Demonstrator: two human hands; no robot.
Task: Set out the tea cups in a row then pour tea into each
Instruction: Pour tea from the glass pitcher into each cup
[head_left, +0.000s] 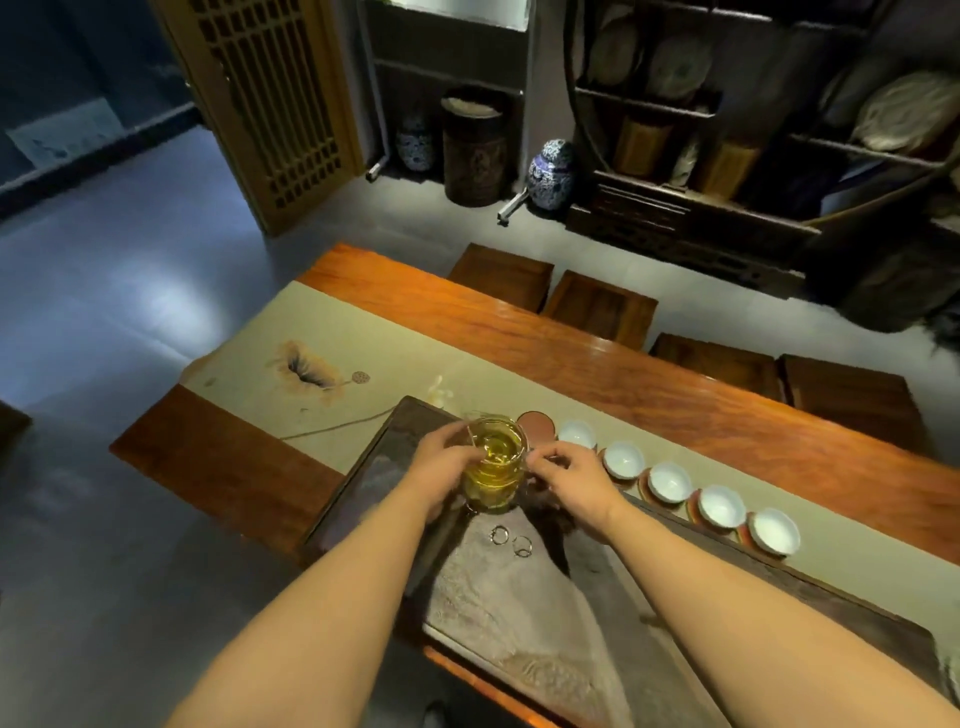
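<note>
A glass pitcher (492, 462) of yellow-green tea stands on the dark stone tea tray (597, 587). My left hand (441, 462) wraps around its left side. My right hand (566, 475) pinches the handle on its right side. Several white tea cups sit in a diagonal row on reddish coasters along the tray's far edge, from the nearest-to-pitcher cup (576, 434) to the last cup (775, 531); all look empty. One bare coaster (537, 425) lies just beyond the pitcher.
A beige runner (322, 384) with a lotus drawing covers the long wooden table (727, 410). Two small metal rings (511, 540) lie on the tray. Wooden stools (597, 306) line the far side. Shelves and porcelain jars stand behind.
</note>
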